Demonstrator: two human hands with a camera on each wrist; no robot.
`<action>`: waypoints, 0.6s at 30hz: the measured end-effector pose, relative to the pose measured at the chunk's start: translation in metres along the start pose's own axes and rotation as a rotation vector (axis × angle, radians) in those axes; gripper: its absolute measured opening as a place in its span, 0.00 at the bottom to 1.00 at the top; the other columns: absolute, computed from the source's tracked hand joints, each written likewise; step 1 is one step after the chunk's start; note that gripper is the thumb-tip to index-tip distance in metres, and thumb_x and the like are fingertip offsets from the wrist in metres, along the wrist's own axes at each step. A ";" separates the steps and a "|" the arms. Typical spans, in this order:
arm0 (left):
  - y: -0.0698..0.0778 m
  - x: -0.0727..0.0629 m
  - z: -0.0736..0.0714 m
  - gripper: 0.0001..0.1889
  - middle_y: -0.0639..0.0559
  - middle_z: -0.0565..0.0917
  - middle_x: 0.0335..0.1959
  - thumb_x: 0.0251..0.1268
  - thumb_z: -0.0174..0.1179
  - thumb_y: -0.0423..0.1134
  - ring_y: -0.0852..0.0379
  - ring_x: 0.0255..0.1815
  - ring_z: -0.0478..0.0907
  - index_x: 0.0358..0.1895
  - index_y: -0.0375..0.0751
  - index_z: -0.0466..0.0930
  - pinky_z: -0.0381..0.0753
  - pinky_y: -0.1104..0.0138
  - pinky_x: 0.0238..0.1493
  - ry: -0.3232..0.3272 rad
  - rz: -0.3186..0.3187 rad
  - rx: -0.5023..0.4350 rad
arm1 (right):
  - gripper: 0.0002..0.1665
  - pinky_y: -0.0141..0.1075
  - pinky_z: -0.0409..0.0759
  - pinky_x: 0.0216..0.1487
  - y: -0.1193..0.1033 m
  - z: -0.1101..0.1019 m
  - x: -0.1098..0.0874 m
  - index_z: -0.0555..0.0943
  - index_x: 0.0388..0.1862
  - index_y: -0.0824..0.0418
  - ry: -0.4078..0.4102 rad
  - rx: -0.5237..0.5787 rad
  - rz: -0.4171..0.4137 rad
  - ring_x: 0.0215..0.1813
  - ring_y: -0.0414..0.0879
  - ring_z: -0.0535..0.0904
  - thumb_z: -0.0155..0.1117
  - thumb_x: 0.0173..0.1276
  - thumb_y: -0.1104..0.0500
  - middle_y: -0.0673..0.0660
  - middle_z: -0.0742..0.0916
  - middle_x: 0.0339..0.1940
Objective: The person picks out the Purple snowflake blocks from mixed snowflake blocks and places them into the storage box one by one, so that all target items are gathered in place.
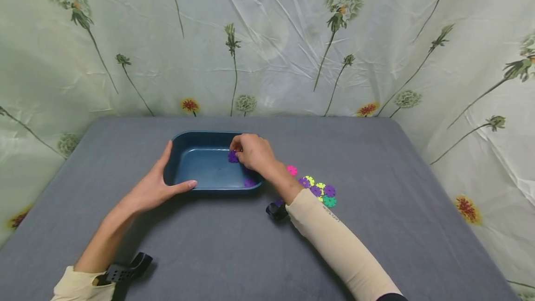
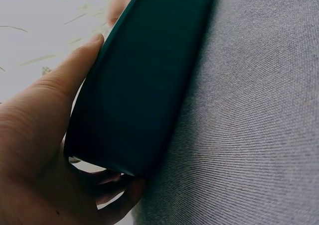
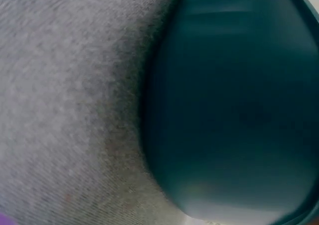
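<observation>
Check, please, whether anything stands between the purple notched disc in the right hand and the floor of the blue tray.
Nothing visible does. The right hand holds the purple notched disc over the open blue tray; a second purple disc lies aside, in the near right corner. Whether the held one already touches, I cannot tell.

The head view has rather even light, with white glare on the creased curtain (image 1: 288, 17) at twelve o'clock and soft-edged shadows beneath the tray (image 1: 205, 166) and the arms (image 1: 334, 240). The left wrist view is dimmer: the curtain toward ten o'clock is washed pale, the tray's wall nearly black. The right wrist view is blurred, with a dull sheen on the tray at five o'clock.
</observation>
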State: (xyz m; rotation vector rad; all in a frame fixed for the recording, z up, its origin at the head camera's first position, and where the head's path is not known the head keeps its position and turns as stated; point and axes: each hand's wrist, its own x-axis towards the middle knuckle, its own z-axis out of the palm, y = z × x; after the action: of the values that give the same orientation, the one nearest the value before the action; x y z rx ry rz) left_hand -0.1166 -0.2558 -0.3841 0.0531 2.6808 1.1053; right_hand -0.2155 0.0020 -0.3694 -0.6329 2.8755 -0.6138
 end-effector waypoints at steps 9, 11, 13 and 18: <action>-0.001 -0.002 -0.001 0.69 0.35 0.30 0.87 0.62 0.70 0.64 0.22 0.84 0.40 0.83 0.57 0.16 0.51 0.24 0.73 0.001 -0.013 0.010 | 0.13 0.45 0.83 0.61 0.003 0.000 -0.002 0.87 0.55 0.52 -0.006 0.076 -0.052 0.58 0.46 0.85 0.65 0.76 0.61 0.51 0.89 0.53; 0.000 -0.001 -0.002 0.69 0.35 0.30 0.87 0.62 0.70 0.64 0.22 0.85 0.39 0.83 0.57 0.15 0.51 0.24 0.73 0.000 -0.012 0.010 | 0.13 0.44 0.83 0.60 0.006 -0.002 -0.003 0.86 0.57 0.56 -0.021 0.133 -0.089 0.57 0.48 0.85 0.65 0.76 0.62 0.54 0.88 0.53; -0.001 0.000 -0.002 0.69 0.37 0.30 0.87 0.62 0.70 0.64 0.23 0.85 0.40 0.83 0.58 0.16 0.52 0.25 0.74 0.000 -0.004 0.014 | 0.14 0.44 0.83 0.60 0.009 -0.005 -0.005 0.85 0.58 0.59 -0.032 0.203 -0.126 0.56 0.50 0.85 0.65 0.76 0.63 0.57 0.88 0.54; 0.000 0.000 -0.001 0.68 0.38 0.31 0.88 0.62 0.70 0.64 0.24 0.85 0.41 0.83 0.58 0.16 0.53 0.26 0.74 0.007 0.003 0.021 | 0.14 0.40 0.83 0.55 0.016 -0.011 -0.013 0.84 0.58 0.64 0.008 0.312 -0.200 0.52 0.51 0.84 0.64 0.77 0.62 0.59 0.87 0.52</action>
State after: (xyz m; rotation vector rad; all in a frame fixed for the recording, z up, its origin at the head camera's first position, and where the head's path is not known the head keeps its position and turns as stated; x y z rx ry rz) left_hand -0.1167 -0.2570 -0.3834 0.0564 2.6993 1.0807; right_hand -0.2121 0.0249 -0.3657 -0.8708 2.6566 -1.0672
